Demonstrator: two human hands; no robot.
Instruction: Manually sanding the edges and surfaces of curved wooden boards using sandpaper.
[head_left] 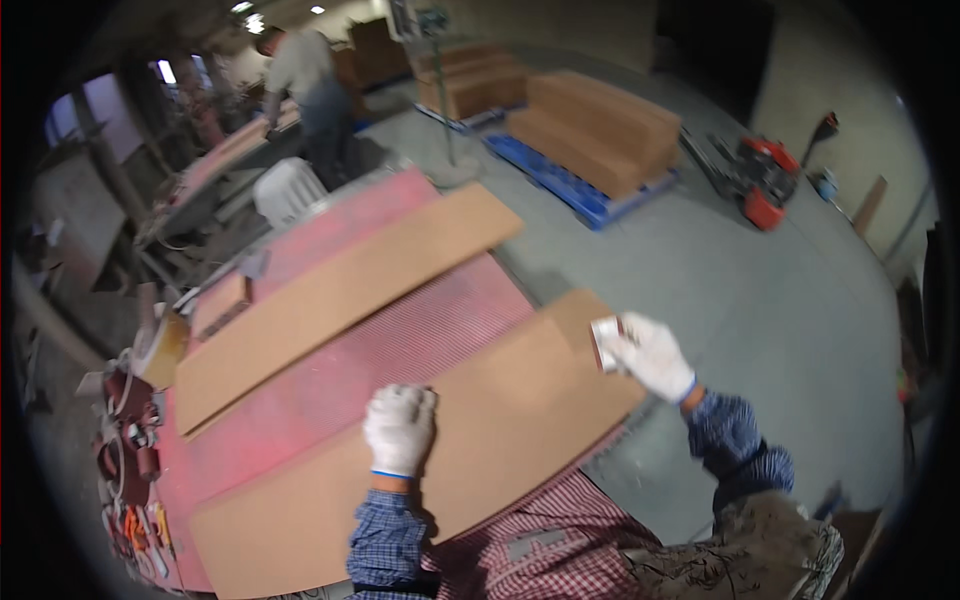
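In a white glove, my left hand [399, 430] is closed like a fist and rests on the near long tan board [480, 440]; its palm side is hidden. At that board's far right end, my gloved right hand [652, 354] grips a small sanding block [605, 344], pale with a reddish-brown edge. The block is at the board's edge; whether it touches the surface is hard to tell. A second long tan board [350, 300] lies farther off, roughly parallel. Both boards lie on a red, ribbed-looking worktable [420, 320].
Reddish-brown abrasive rolls [125, 450] and hand tools [145, 530] crowd the left edge. Beyond the table are a white plastic stool [288, 190] and a co-worker [315, 90] at another bench. Stacked boards [600, 125] sit on a blue pallet [560, 180]; a red pallet jack [765, 180] stands right.
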